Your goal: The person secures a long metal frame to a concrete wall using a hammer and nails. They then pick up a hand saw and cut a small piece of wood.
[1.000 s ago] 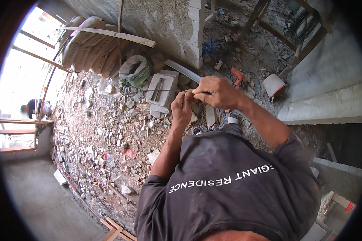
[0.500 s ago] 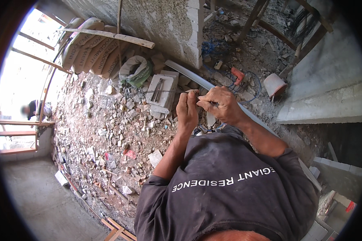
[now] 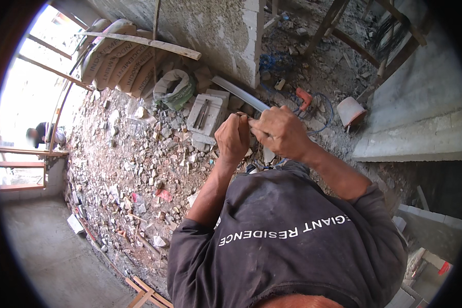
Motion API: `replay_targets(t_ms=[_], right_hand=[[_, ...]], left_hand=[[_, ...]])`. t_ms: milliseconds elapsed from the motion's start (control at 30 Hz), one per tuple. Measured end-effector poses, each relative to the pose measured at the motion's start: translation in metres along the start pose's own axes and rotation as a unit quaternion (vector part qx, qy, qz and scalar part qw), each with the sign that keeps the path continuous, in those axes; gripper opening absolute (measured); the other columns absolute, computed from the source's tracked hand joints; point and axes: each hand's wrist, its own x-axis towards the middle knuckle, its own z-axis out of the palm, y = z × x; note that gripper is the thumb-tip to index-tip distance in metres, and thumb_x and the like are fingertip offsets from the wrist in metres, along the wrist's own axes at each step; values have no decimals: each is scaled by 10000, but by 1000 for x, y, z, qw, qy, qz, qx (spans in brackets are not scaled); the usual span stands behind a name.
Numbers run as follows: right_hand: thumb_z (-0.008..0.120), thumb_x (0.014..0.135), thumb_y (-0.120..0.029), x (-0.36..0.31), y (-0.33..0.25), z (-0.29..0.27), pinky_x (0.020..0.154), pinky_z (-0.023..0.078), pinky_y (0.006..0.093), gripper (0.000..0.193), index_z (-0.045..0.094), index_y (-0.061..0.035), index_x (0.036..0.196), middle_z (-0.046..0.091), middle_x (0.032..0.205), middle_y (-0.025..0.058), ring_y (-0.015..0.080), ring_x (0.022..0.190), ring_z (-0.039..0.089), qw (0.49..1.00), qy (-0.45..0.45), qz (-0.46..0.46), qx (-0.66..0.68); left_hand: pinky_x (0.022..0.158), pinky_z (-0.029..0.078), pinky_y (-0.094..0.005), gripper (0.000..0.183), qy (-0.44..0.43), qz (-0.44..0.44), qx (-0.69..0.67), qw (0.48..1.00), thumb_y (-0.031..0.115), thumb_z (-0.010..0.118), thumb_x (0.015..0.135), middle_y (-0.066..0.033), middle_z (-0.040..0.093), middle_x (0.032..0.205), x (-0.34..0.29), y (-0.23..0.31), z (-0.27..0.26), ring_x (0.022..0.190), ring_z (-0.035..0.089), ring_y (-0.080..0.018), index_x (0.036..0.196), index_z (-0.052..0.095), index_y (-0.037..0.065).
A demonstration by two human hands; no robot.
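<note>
My left hand (image 3: 233, 137) is closed in a pinch in front of my chest, its fingertips close to those of my right hand (image 3: 281, 131). A thin dark wire (image 3: 243, 114) shows only as a short bit at the left fingertips. My right hand is closed too, its knuckles up; its fingers hide whatever is in them. Beyond my left hand, a pair of pliers (image 3: 202, 114) lies on a pale grey block (image 3: 222, 101). A long pale metal profile (image 3: 239, 93) runs on the ground behind my right hand, which covers part of it.
An orange power tool (image 3: 304, 98) with a blue cord and a dirty bucket (image 3: 350, 111) lie beyond my right hand. Stacked cement bags (image 3: 119, 64), a rolled-open sack (image 3: 175, 91) and a wooden plank (image 3: 143, 42) are at the far left. Rubble (image 3: 138, 169) covers the ground. Another person (image 3: 46, 134) bends down outside.
My left hand has shifted slightly left and turned, and my right hand has rolled so its back faces up more. The wire that stretched leftward from the fingers no longer shows there.
</note>
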Motion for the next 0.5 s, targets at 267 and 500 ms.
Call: replay_targets(t_ms=[267,500], right_hand=[[692,782,-156,0,1,17,635,418,326,136,664,-39,848,587,705,45,192,624,548,975,108,67,181],[686,810,-196,11,12,-7,674,427,301,253,660,-48,1014,594,760,25,118,684,522,904,-64,214,366]], left_hand=[[501,373,-261,176,100,-203,-151,962,145,467,952,-30,494,621,9,23,6,551,442,-101,828,484,21],[503,299,-201,250,36,-364,-421,830,235,470,951,34,457,618,18,24,-14,560,383,-46,789,526,53]])
